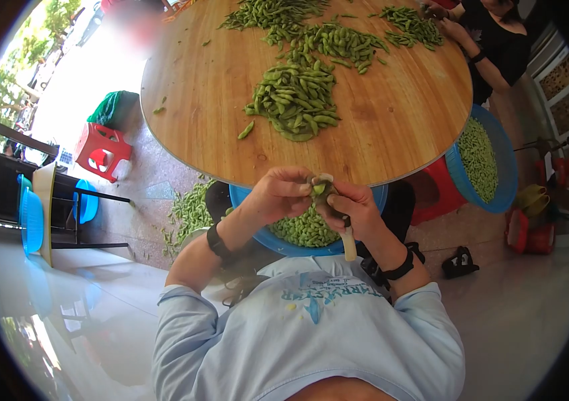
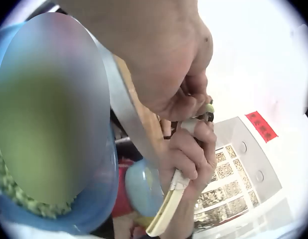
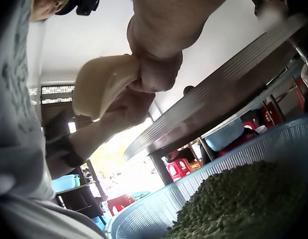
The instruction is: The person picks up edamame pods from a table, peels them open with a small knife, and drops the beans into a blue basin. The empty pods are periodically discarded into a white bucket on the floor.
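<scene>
Over the table's near edge, my left hand point(image 1: 278, 194) and right hand point(image 1: 361, 210) meet at the fingertips. Thumb and fingers of the left hand pinch a green soybean pod point(image 1: 318, 190). My right hand grips a tool with a pale slotted handle point(image 2: 166, 211), which hangs below the palm; the tool's working end is hidden among the fingers. Below the hands stands a blue basin point(image 3: 144, 214) of shelled green beans point(image 1: 308, 230). A heap of pods point(image 1: 294, 100) lies on the round wooden table point(image 1: 197, 113) just ahead.
More pods point(image 1: 341, 43) spread toward the far side, where another person point(image 1: 492, 47) sits. To the right a second blue basin point(image 1: 505, 174) of beans rests by a red stool point(image 1: 435, 194). Pods and husks point(image 1: 191, 214) litter the floor at left, near another red stool point(image 1: 102, 150).
</scene>
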### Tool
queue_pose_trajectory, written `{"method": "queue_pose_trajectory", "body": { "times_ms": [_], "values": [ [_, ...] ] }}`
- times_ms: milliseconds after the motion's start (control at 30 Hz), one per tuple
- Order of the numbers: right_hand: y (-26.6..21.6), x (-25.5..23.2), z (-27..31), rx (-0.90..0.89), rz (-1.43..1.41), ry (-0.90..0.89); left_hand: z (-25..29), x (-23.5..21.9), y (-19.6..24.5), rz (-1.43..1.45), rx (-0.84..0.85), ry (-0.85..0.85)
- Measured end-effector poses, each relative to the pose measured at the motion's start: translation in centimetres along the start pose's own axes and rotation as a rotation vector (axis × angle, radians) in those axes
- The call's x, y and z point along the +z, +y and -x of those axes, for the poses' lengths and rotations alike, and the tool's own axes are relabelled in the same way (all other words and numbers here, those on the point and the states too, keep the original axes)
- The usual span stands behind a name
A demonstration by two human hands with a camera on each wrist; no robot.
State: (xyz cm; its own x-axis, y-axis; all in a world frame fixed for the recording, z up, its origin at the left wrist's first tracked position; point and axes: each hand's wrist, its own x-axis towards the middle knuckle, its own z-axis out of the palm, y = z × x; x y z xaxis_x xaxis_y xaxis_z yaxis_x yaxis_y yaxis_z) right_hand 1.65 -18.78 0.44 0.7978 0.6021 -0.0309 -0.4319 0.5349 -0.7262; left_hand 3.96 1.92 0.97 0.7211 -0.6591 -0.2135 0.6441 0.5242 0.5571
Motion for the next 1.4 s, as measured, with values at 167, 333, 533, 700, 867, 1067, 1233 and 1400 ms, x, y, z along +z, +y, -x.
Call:
{"method": "queue_pose_trajectory", "body": {
  "times_ms": [167, 333, 533, 700, 867, 1067, 1233, 1400],
  "values": [
    [-0.4, 0.0, 0.2, 0.068, -0.094, 0.074, -0.5, -0.3, -0.6, -0.160, 0.053, 0.030],
    [0.3, -0.5, 0.2, 0.042, -0.161, 0.050, 0.2, 1.7, 0.0, -1.428, 0.649, 0.214],
    [0.4, 0.3, 0.0, 0.060, -0.179, 0.117, 0.7, 2.1, -0.1, -1.706, 0.848, 0.159],
    [0.4, 0.1, 0.1, -0.014, -0.034, 0.105, 0.5, 1.9, -0.7, -0.562, 0.144, 0.403],
    [1.7, -0.1, -0.4, -0.358, 0.745, 0.374, 0.6, 2.6, -2.1, -1.026, 0.333, 0.427],
    [1.0, 0.6, -0.6, -0.554, 1.264, 0.380, 1.2, 3.6, -2.3, -1.329, 0.534, 0.336],
    [1.6, -0.3, -0.6, -0.645, 1.450, 0.362, 1.6, 3.4, -3.5, -1.406, 0.567, 0.260],
    [1.4, -0.6, 0.4, -0.577, 1.413, 0.295, 1.6, 2.0, -4.5, -1.381, 0.547, 0.264]
  ]
}}
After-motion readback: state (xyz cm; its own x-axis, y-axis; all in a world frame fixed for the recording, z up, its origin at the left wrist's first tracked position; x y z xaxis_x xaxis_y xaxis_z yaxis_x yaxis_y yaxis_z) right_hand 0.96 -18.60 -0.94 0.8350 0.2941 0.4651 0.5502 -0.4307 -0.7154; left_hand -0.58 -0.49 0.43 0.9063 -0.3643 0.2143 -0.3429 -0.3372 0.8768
